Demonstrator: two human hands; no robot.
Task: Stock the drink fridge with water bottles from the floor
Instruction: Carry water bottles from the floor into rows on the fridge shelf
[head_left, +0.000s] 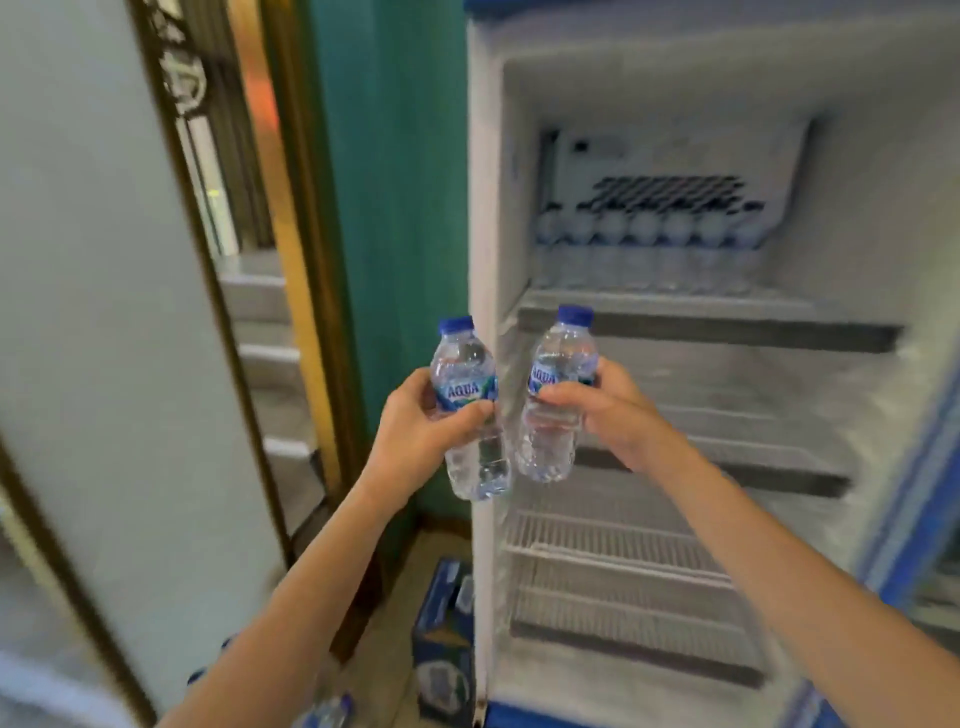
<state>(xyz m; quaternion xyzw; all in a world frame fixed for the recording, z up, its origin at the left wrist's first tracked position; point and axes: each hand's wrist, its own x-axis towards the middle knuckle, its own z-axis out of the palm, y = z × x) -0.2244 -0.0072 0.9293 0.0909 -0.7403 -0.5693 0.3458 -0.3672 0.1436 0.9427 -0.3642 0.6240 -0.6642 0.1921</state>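
Two bottles gripped upright: left hand (415, 426) curled round left bottle (470, 410), right hand (608, 410) round right bottle (556, 395), at fridge (485, 260) left edge; bare wire shelves (649, 540) inside.

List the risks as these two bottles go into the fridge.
1. The left hand holds its water bottle in front of the fridge frame; it may clip that going in.
2. The right hand holds a second bottle close beside; they could knock together.
3. A bottle row stands at the back of the top shelf; a hard push might topple it.
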